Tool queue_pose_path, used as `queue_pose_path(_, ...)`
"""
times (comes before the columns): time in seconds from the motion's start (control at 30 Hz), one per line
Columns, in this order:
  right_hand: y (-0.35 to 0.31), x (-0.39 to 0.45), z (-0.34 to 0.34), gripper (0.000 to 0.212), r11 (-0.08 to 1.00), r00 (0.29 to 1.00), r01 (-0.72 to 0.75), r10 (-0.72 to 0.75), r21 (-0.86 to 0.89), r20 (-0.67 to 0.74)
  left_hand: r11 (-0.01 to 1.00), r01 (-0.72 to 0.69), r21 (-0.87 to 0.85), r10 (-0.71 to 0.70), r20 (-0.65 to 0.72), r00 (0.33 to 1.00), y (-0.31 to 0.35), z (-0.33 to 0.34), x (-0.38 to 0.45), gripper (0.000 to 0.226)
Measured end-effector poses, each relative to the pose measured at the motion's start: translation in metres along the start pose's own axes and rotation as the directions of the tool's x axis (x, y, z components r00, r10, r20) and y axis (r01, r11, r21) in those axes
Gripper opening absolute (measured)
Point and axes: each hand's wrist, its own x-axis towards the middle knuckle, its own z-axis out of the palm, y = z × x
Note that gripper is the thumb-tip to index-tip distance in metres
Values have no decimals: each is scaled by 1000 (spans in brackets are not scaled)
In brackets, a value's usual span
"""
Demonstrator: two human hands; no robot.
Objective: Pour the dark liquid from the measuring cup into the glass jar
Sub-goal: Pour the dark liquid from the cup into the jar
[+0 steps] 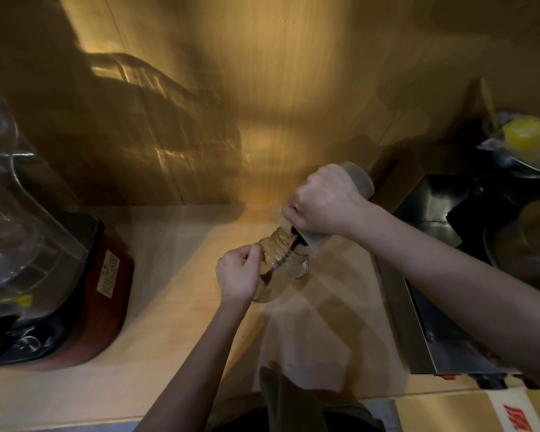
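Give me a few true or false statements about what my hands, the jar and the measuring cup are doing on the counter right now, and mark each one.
1. The right hand tips the measuring cup over the glass jar. True.
2. The left hand rests flat on the counter, away from the jar. False: it grips the jar's side.
3. A dark stream runs from the cup into the jar's mouth. True.
4. The jar is brim-full. False: it looks mostly empty.
5. A blender with a red base stands left of the jar. True.

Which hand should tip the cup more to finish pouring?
Probably the right hand: it holds the tilted measuring cup over the glass jar. The left hand steadies the jar.
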Motion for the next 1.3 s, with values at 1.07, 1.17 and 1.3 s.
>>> queue_pose_path(1.07, -6, 4, -23, 47, 992, 981, -118, 122, -36, 150, 1000, -7, -17, 6, -14, 1000, 4, -3, 2, 43)
queue_pose_path(1.17, -7, 7, -25, 47, 992, 976, -111, 121, -64, 183, 1000, -4, -20, 4, -8, 1000, 5, -3, 3, 42)
queue_pose_path(1.3, -9, 9, -26, 51, 992, 975, -99, 111, -72, 194, 1000, -1, -20, 0, -11, 1000, 3, -4, 6, 44)
